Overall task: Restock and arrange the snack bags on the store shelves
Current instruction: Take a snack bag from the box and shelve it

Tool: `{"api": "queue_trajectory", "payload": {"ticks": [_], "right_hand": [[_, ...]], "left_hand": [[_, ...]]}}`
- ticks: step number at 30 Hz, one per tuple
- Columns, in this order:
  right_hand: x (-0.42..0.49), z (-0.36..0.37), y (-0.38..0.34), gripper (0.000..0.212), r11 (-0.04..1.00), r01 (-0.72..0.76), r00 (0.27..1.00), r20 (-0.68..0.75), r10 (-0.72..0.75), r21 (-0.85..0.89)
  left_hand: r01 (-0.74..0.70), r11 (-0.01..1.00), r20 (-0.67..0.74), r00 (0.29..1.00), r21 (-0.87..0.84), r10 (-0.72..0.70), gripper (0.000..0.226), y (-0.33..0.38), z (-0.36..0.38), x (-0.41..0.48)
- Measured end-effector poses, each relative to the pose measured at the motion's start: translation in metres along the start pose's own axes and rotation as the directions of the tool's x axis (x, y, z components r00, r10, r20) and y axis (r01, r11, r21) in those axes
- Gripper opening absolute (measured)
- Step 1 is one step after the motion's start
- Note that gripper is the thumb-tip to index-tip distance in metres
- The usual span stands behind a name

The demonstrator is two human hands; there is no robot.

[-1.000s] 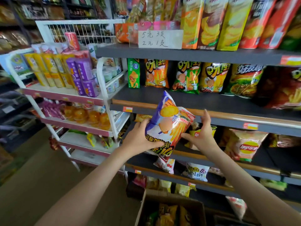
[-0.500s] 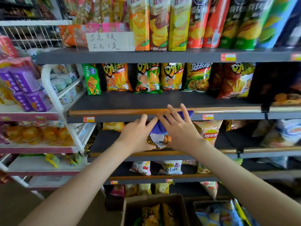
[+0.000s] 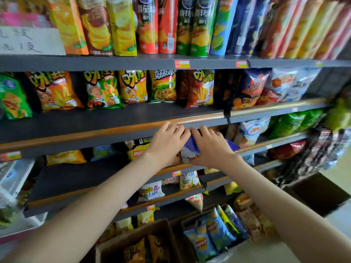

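Both hands, left and right, fingers clamped on crinkly purple-white bag; fingertips reach rounded wooden shelf lip above.

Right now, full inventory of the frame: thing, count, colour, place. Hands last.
Chip cans: many, red, green, blue, top shelf.
Tall chip bags: three, orange, brown, yellow, top shelf left.
Handwritten sign: one, white, top left.
Snack bags: about ten, mixed colours, second shelf.
Purple-and-white bag: one, between both hands, third shelf edge.
Yellow chip bag: one, third shelf left.
Cardboard boxes: two, brown, floor, holding bags.
Blue chip bags: several, right box.
Left hand: on bag.
Right hand: on bag.
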State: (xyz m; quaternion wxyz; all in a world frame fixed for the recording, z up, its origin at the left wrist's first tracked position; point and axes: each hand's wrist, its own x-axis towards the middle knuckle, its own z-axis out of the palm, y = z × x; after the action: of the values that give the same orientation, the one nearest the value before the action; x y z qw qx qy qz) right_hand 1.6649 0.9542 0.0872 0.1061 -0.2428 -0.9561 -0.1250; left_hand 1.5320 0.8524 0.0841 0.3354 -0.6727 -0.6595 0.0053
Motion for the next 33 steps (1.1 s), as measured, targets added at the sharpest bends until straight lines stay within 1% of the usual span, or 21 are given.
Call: {"api": "queue_trajectory", "payload": {"ticks": [3,5,8,11,15,18,20,22,24,26,28,31,33], "right_hand": [[-0.016,0.001,0.045,0.094,0.993,-0.109,0.994,-0.022,0.110,0.044],[-0.026,0.007,0.079,0.096,0.982,-0.172,0.984,-0.028,0.175,0.074],[-0.045,0.018,0.137,0.098,0.936,-0.272,0.960,0.003,0.279,0.221],[-0.063,0.029,0.203,0.093,0.868,-0.354,0.930,0.032,0.366,0.348],[-0.088,0.043,0.294,0.092,0.720,-0.431,0.876,0.063,0.478,0.544],[-0.108,0.049,0.357,0.090,0.625,-0.438,0.847,0.064,0.528,0.646],[-0.121,0.053,0.395,0.088,0.567,-0.453,0.826,0.083,0.558,0.688],[-0.132,0.060,0.432,0.086,0.538,-0.462,0.809,0.086,0.581,0.705],[-0.140,0.066,0.466,0.081,0.513,-0.458,0.793,0.073,0.605,0.726],[-0.144,0.073,0.501,0.077,0.459,-0.448,0.765,0.063,0.641,0.768],[-0.145,0.083,0.537,0.077,0.398,-0.426,0.734,0.054,0.677,0.813],[-0.140,0.104,0.597,0.079,0.300,-0.369,0.711,0.060,0.701,0.880],[-0.134,0.116,0.642,0.070,0.241,-0.333,0.697,0.066,0.714,0.912]], "left_hand": [[0.052,0.999,-0.046,0.998,0.011,-0.052,0.080,0.019,-0.005,0.024],[0.068,0.996,-0.093,0.993,-0.055,-0.073,0.086,0.033,-0.007,0.041],[0.058,0.991,-0.147,0.986,-0.117,-0.075,0.078,0.064,-0.005,0.073],[0.072,0.980,-0.119,0.988,-0.183,-0.095,0.073,0.106,0.002,0.115],[0.072,0.954,-0.083,0.991,-0.291,-0.100,0.069,0.172,0.023,0.182],[0.142,0.899,-0.025,0.986,-0.414,-0.168,0.070,0.221,0.035,0.233],[0.202,0.843,0.036,0.976,-0.498,-0.213,0.071,0.249,0.042,0.266],[0.226,0.797,0.092,0.973,-0.560,-0.212,0.071,0.271,0.051,0.298],[0.200,0.790,0.097,0.979,-0.580,-0.177,0.072,0.290,0.062,0.333],[0.179,0.778,0.108,0.984,-0.602,-0.142,0.074,0.308,0.074,0.370],[0.153,0.778,0.107,0.988,-0.610,-0.110,0.074,0.327,0.087,0.407],[0.093,0.760,0.044,0.995,-0.643,-0.085,0.072,0.357,0.102,0.469],[0.069,0.755,-0.002,0.996,-0.652,-0.092,0.071,0.374,0.116,0.515]]}}
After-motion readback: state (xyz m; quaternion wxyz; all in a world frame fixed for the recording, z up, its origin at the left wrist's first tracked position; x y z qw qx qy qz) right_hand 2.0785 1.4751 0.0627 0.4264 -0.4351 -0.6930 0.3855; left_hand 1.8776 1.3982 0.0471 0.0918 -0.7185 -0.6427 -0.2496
